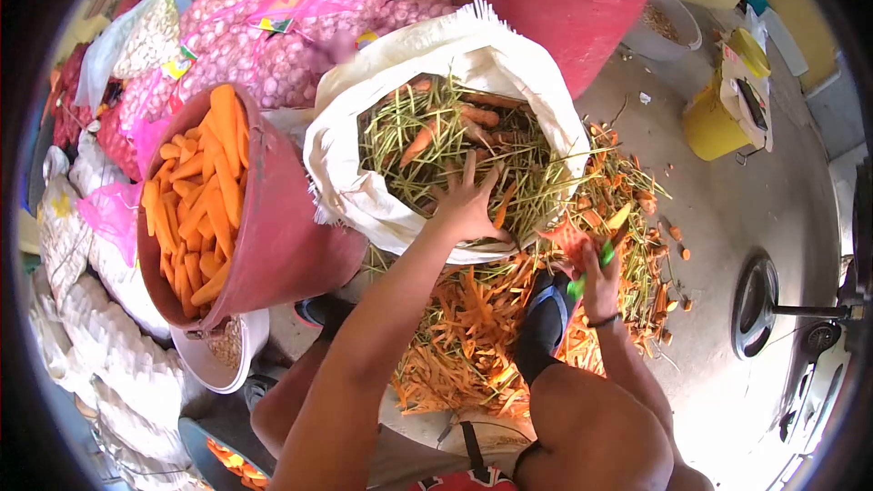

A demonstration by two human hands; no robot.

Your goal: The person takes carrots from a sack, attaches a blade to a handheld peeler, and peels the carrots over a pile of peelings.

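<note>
A white woven sack [341, 127] stands with its mouth rolled open, full of unpeeled carrots [423, 144] with cut green stalks [391, 132]. My left hand [468, 205] reaches into its near side, fingers spread over the stalks and carrots; no carrot is visibly gripped. To the right, just outside the sack, my right hand [600, 286] is closed around a green-handled tool [607, 253]. Its exact kind is hard to see, and something reddish covers the area by the fingertips. Orange peelings [464, 327] are heaped on the floor below both hands.
Left of the sack, a tilted red bucket [300, 209] holds peeled carrots [205, 200]. Pink net bags of garlic [300, 64] lie behind. Another red bucket [582, 0] stands at the back, with a yellow container [714, 123] to the right. A white bowl [259, 345] sits near my legs.
</note>
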